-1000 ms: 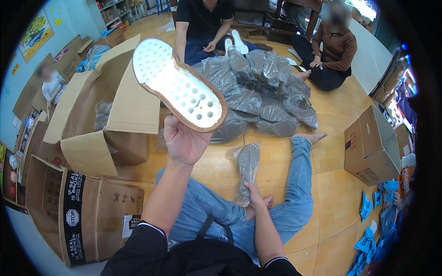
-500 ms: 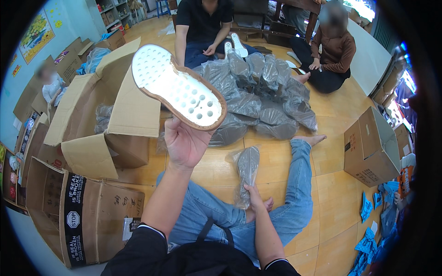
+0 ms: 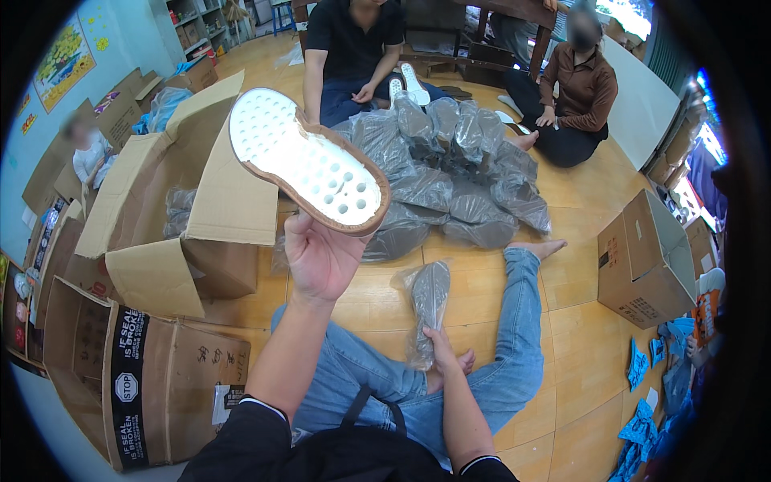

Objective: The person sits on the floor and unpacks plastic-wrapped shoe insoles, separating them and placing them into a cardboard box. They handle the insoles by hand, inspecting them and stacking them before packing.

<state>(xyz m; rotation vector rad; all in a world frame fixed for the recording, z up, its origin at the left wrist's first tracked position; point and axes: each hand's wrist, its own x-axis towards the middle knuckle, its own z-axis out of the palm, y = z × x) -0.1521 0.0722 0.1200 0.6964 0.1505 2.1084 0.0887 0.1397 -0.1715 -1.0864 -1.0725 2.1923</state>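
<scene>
Raised in front of me is a shoe sole [image 3: 325, 173] with a white, hole-dotted inner face and a brown rim. My left hand [image 3: 324, 255] grips its lower edge, the fingers mostly hidden behind it. Lower down, my right hand [image 3: 444, 350] is closed around one end of a plastic-wrapped bundle [image 3: 430, 296], grey-brown and sole-shaped, held over the floor between my legs. Beyond it lies a heap of similar plastic-wrapped bundles [image 3: 482, 210].
Open cardboard boxes [image 3: 136, 277] stand on my left, one holding wrapped bundles. Another open box [image 3: 642, 261] is at the right, with blue scraps [image 3: 638, 434] near it. Two people sit beyond the heap; pale soles [image 3: 414, 84] lie by one person's lap.
The view has shifted slightly. The sole in my left hand sits a little lower; both hands keep their holds, and the heap looks unchanged.
</scene>
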